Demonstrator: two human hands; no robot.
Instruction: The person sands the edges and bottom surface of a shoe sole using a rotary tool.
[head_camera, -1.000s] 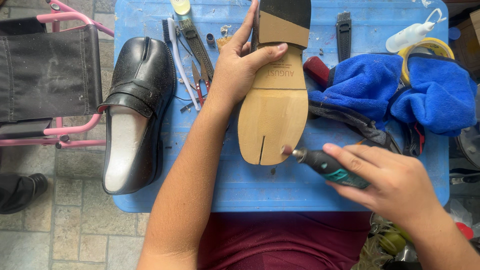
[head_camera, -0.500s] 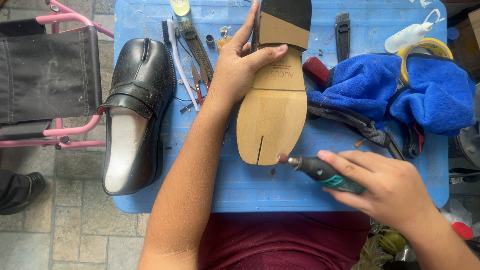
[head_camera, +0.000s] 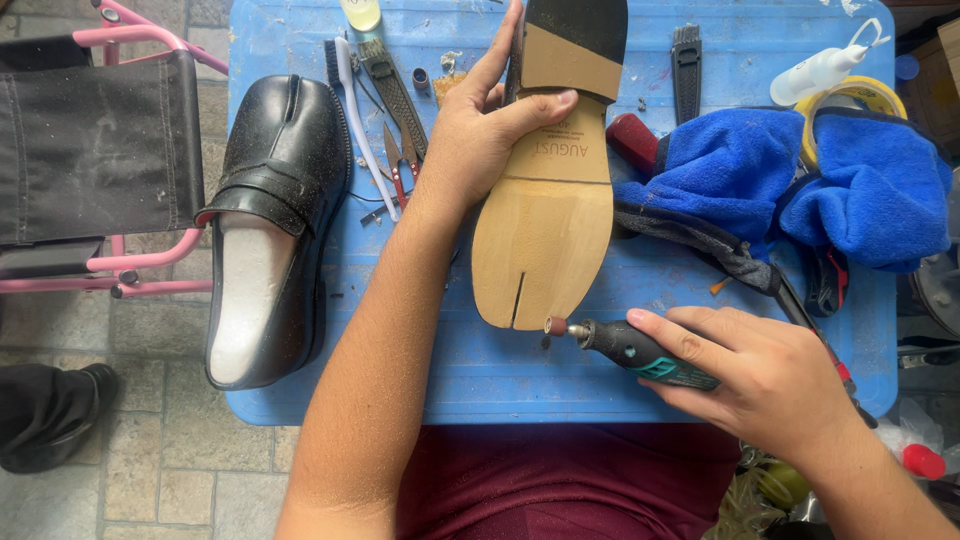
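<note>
Both hands gripping: right hand slid rotary tool closer to upturned shoe's toe.

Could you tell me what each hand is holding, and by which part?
Left hand holds the upturned shoe at its waist; right hand holds the rotary tool by its body.
</note>
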